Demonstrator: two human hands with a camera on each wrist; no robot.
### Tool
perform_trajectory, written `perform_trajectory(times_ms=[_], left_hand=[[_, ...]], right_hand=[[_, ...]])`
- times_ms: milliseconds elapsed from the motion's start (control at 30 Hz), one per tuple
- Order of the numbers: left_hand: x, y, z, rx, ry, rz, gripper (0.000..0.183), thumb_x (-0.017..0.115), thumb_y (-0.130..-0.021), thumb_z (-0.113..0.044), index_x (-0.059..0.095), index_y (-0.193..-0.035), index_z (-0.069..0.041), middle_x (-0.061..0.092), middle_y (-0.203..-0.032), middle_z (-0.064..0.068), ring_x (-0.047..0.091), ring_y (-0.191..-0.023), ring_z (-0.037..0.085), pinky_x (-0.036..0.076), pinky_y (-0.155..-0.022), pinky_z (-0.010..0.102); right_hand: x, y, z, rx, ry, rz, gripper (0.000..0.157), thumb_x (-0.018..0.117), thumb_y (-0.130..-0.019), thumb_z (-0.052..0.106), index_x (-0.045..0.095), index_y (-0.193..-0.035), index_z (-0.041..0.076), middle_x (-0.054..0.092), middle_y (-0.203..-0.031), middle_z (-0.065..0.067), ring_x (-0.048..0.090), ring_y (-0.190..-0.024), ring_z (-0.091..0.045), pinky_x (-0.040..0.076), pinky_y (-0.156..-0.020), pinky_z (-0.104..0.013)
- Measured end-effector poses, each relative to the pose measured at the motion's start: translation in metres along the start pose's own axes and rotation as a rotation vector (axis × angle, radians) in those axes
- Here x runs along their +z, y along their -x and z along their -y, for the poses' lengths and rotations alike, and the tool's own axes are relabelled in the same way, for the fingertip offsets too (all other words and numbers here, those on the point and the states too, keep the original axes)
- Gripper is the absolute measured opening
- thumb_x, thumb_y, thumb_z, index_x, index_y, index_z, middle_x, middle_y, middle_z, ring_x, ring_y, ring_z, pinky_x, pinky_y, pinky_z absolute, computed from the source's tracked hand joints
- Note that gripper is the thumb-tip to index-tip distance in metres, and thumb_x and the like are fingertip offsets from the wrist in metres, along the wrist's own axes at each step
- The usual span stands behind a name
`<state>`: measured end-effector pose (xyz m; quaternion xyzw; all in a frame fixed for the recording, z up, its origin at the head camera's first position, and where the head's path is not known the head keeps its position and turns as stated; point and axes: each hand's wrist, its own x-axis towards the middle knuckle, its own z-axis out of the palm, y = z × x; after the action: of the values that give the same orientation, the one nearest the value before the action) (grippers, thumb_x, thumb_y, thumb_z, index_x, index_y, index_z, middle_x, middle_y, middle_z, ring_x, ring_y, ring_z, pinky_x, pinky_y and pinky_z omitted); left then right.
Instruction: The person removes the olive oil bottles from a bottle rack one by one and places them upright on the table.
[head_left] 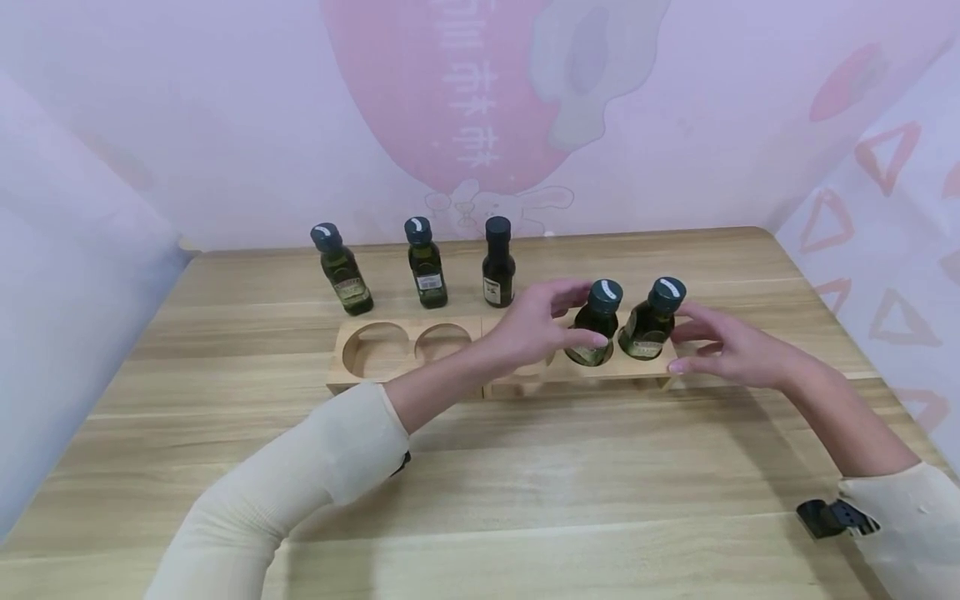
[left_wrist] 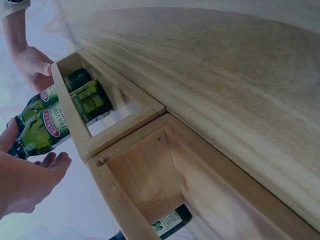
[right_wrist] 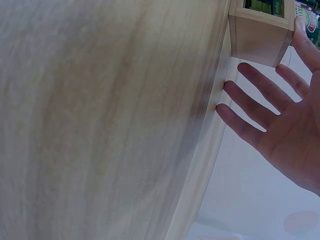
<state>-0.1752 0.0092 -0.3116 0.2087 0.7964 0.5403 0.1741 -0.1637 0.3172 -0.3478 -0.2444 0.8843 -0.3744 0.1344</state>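
Two dark green oil bottles with black caps stand in round holes at the right end of a wooden rack (head_left: 408, 385). My left hand (head_left: 536, 325) reaches over the rack to the inner bottle (head_left: 597, 310), thumb on its near side and fingers behind it. In the left wrist view those fingers (left_wrist: 57, 167) are loosely bent and spread from the glass. Beside the outer bottle (head_left: 651, 321) is my right hand (head_left: 738, 346), fingers spread, thumb (right_wrist: 301, 37) at the rack's end.
Behind the rack, three more bottles stand on the table: one at left (head_left: 345, 271), one in the middle (head_left: 427, 265), and a slimmer one (head_left: 498, 265) at right. Round holes (head_left: 377, 350) show in the rack's left part. A printed curtain (head_left: 247, 125) hangs behind the table.
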Motion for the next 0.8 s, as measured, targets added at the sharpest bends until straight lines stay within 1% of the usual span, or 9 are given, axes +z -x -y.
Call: perform_trajectory(times_ms=[67,167,267,333,433,533,633,800], left_hand=[[0.0012,-0.0018,0.001,0.008,0.012,0.003,0.072,0.083,-0.09,-0.013,0.049,-0.154,-0.007,0.056,-0.151,0.012,0.051,-0.142,0.026,0.04,-0.119,0.033],[0.0037,-0.0055,0.0044,0.043,0.036,0.006,0.062,0.079,-0.093,-0.01,0.053,-0.149,-0.004,0.06,-0.146,0.014,0.055,-0.139,0.026,0.043,-0.115,0.029],[0.006,-0.0076,0.007,0.073,0.051,0.003,0.052,0.076,-0.094,-0.007,0.059,-0.143,-0.001,0.065,-0.14,0.016,0.062,-0.131,0.025,0.05,-0.107,0.024],[0.0072,-0.0079,0.0078,0.076,0.078,0.002,0.048,0.076,-0.094,-0.005,0.062,-0.14,-0.001,0.067,-0.136,0.016,0.066,-0.126,0.026,0.054,-0.101,0.023],[0.0086,-0.0067,0.008,0.053,0.12,-0.003,0.046,0.075,-0.094,-0.002,0.064,-0.139,-0.001,0.068,-0.135,0.016,0.067,-0.123,0.028,0.057,-0.095,0.024],[0.0093,-0.0064,0.0082,0.036,0.148,-0.013,0.045,0.075,-0.094,-0.002,0.065,-0.138,-0.002,0.068,-0.136,0.015,0.066,-0.124,0.028,0.058,-0.094,0.025],[0.0096,-0.0069,0.0076,0.028,0.15,-0.028,0.045,0.076,-0.094,-0.003,0.066,-0.138,-0.003,0.068,-0.136,0.013,0.066,-0.124,0.027,0.058,-0.094,0.025],[0.0099,-0.0081,0.0064,0.024,0.142,-0.038,0.045,0.076,-0.093,-0.003,0.066,-0.137,-0.003,0.067,-0.137,0.012,0.066,-0.126,0.026,0.057,-0.096,0.024]], right_hand=[[0.0,0.0,-0.0003,-0.002,-0.001,-0.003,0.07,0.078,-0.092,0.004,0.041,-0.15,-0.004,0.051,-0.145,-0.034,0.056,-0.127,-0.054,0.054,-0.097,-0.063],[0.0001,0.0003,-0.0001,-0.003,-0.002,-0.006,0.07,0.078,-0.092,0.004,0.04,-0.15,-0.006,0.051,-0.145,-0.035,0.056,-0.127,-0.054,0.054,-0.098,-0.063],[0.0005,0.0011,-0.0001,0.001,-0.005,-0.006,0.071,0.077,-0.092,0.004,0.039,-0.151,-0.006,0.051,-0.144,-0.036,0.056,-0.127,-0.054,0.053,-0.098,-0.063],[0.0012,0.0018,-0.0002,-0.001,-0.006,-0.003,0.071,0.077,-0.092,0.004,0.039,-0.151,-0.006,0.051,-0.143,-0.037,0.056,-0.127,-0.055,0.053,-0.098,-0.063],[0.0019,0.0023,-0.0007,-0.009,-0.008,0.0,0.07,0.077,-0.092,0.006,0.04,-0.15,-0.006,0.051,-0.144,-0.037,0.056,-0.126,-0.055,0.054,-0.098,-0.063],[0.0016,0.0019,-0.0005,-0.015,-0.007,0.001,0.069,0.078,-0.093,0.007,0.041,-0.15,-0.004,0.05,-0.146,-0.035,0.056,-0.127,-0.055,0.054,-0.098,-0.063],[0.0003,0.0014,0.0001,-0.013,-0.004,-0.001,0.069,0.078,-0.093,0.008,0.041,-0.15,-0.003,0.049,-0.148,-0.033,0.056,-0.128,-0.054,0.053,-0.098,-0.062],[-0.0009,0.0008,0.0001,-0.013,0.001,0.002,0.072,0.078,-0.092,0.006,0.038,-0.151,-0.005,0.049,-0.146,-0.037,0.055,-0.127,-0.055,0.053,-0.098,-0.063]])
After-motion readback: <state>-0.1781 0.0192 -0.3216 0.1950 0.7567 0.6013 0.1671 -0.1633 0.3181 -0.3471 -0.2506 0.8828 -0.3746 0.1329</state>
